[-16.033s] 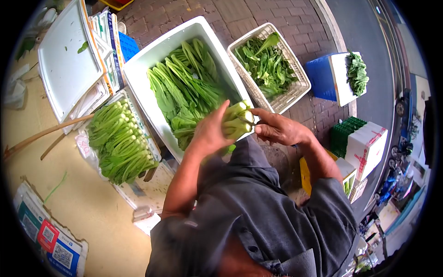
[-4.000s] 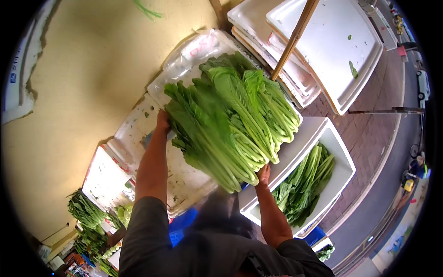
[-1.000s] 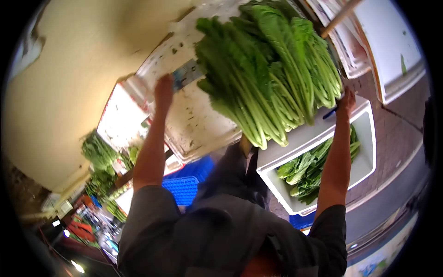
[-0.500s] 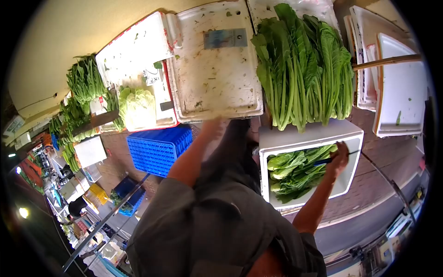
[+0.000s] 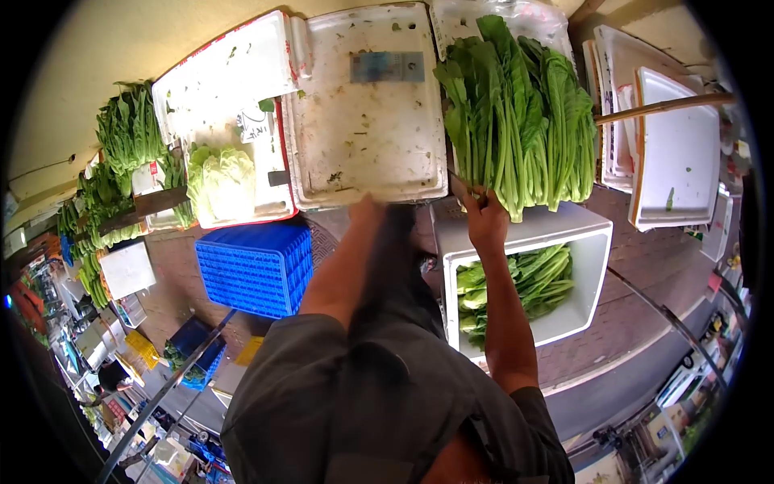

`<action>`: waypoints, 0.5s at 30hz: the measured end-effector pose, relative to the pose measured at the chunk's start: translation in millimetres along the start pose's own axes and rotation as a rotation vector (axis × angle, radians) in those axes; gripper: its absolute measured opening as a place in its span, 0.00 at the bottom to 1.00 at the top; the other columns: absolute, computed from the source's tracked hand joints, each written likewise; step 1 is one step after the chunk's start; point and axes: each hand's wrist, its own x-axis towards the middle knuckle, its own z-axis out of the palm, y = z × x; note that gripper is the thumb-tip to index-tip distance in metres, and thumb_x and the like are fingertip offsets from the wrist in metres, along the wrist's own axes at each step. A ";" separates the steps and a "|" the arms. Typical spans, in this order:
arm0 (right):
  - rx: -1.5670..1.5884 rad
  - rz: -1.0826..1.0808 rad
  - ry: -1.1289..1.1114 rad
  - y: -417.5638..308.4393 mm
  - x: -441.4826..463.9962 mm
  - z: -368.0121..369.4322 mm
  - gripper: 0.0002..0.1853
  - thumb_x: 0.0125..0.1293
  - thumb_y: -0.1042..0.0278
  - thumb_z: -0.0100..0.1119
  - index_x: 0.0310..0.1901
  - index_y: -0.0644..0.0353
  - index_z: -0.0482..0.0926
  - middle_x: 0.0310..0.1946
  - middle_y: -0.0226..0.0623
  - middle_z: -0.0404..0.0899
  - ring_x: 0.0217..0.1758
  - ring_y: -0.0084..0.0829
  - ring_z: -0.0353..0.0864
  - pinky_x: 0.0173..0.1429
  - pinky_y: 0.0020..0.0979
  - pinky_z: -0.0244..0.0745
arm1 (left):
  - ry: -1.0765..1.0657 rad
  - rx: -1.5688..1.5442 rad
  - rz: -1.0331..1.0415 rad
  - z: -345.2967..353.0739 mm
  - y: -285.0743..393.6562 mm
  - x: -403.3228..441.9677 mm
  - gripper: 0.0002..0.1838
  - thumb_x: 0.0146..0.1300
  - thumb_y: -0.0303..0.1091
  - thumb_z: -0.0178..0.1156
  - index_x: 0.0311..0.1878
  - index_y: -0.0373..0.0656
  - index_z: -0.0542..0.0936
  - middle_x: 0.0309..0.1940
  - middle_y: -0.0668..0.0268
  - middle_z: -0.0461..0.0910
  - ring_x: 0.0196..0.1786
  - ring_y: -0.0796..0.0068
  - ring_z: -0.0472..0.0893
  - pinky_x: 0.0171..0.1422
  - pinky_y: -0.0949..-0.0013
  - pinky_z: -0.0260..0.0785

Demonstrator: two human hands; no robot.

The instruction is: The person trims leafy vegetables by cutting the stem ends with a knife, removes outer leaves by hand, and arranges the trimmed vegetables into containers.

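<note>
My right hand (image 5: 486, 216) is closed at the lower stem ends of a pile of leafy green stalks (image 5: 524, 121). A flat, dark, blade-like piece, seemingly a knife (image 5: 457, 187), juts up from its fingers beside the stems. My left hand (image 5: 367, 211) is smeared by motion at the front edge of the stained white foam tray (image 5: 371, 145), and its fingers cannot be made out. Below my right forearm, a white foam box (image 5: 592, 282) holds more leafy greens (image 5: 540, 278).
A blue plastic crate (image 5: 254, 270) stands on the floor at the left. Pale lettuce (image 5: 222, 185) lies in a brightly lit foam tray beyond it. Foam lids (image 5: 673, 153) lean at the right, near a wooden pole (image 5: 665, 107). A metal rail (image 5: 173, 387) crosses the lower left.
My right hand has moved up and left from the foam box of greens to the stem ends of the pile. My left hand stays near the tray's front edge. The view has shifted slightly.
</note>
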 end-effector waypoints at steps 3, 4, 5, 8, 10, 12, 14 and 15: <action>0.032 -0.046 0.100 -14.8 9.0 8.2 0.14 0.67 0.57 0.68 0.44 0.59 0.86 0.27 0.47 0.84 0.32 0.50 0.85 0.38 0.45 0.77 | 0.067 -0.137 0.132 7.9 -27.2 12.6 0.15 0.77 0.43 0.58 0.54 0.41 0.77 0.38 0.59 0.83 0.36 0.61 0.84 0.36 0.53 0.76; 0.027 -0.034 0.103 -15.3 11.4 11.1 0.14 0.67 0.57 0.68 0.44 0.59 0.86 0.29 0.47 0.85 0.33 0.49 0.86 0.39 0.45 0.77 | 0.019 -0.383 0.020 3.2 -6.2 4.0 0.15 0.77 0.43 0.58 0.54 0.41 0.77 0.37 0.59 0.83 0.36 0.60 0.84 0.36 0.53 0.76; 0.022 -0.020 0.104 -13.8 13.1 11.4 0.14 0.67 0.57 0.68 0.45 0.59 0.86 0.30 0.47 0.85 0.34 0.49 0.86 0.41 0.45 0.78 | -0.036 -0.655 -0.142 -0.8 22.3 -13.0 0.16 0.77 0.44 0.57 0.54 0.41 0.77 0.36 0.59 0.82 0.36 0.60 0.83 0.36 0.53 0.76; 0.052 0.062 0.080 -10.1 13.3 12.6 0.16 0.68 0.54 0.66 0.46 0.60 0.86 0.35 0.48 0.88 0.41 0.47 0.88 0.46 0.42 0.80 | -0.058 -0.879 -0.377 -13.6 79.8 -47.2 0.17 0.77 0.46 0.56 0.53 0.41 0.78 0.34 0.59 0.82 0.36 0.59 0.83 0.37 0.53 0.76; 0.119 -0.013 0.103 0.6 12.5 14.5 0.16 0.69 0.54 0.67 0.45 0.60 0.86 0.34 0.44 0.88 0.38 0.40 0.88 0.44 0.38 0.79 | -0.049 -0.726 -0.448 -18.9 102.4 -64.4 0.24 0.72 0.56 0.60 0.58 0.46 0.77 0.39 0.58 0.83 0.39 0.55 0.83 0.48 0.49 0.76; 0.221 0.144 0.016 10.2 9.8 8.8 0.15 0.71 0.54 0.67 0.45 0.60 0.86 0.31 0.36 0.86 0.34 0.30 0.85 0.42 0.33 0.77 | -0.071 -0.609 -0.514 -23.3 123.4 -77.4 0.27 0.69 0.60 0.62 0.59 0.48 0.77 0.41 0.58 0.84 0.40 0.54 0.84 0.51 0.48 0.77; 0.327 0.249 0.029 10.5 -1.1 -2.3 0.13 0.71 0.59 0.66 0.46 0.60 0.86 0.29 0.28 0.81 0.34 0.21 0.81 0.36 0.29 0.76 | -0.144 -0.538 -0.535 -33.6 134.6 -92.3 0.25 0.70 0.58 0.61 0.56 0.47 0.78 0.39 0.59 0.84 0.39 0.56 0.84 0.47 0.51 0.78; 0.385 0.344 -0.016 10.3 -8.1 -12.1 0.13 0.71 0.59 0.65 0.47 0.59 0.85 0.30 0.28 0.82 0.34 0.21 0.81 0.34 0.28 0.77 | -0.202 -0.512 -0.544 -39.5 140.7 -100.5 0.24 0.71 0.57 0.61 0.54 0.46 0.78 0.39 0.60 0.84 0.39 0.57 0.85 0.45 0.52 0.79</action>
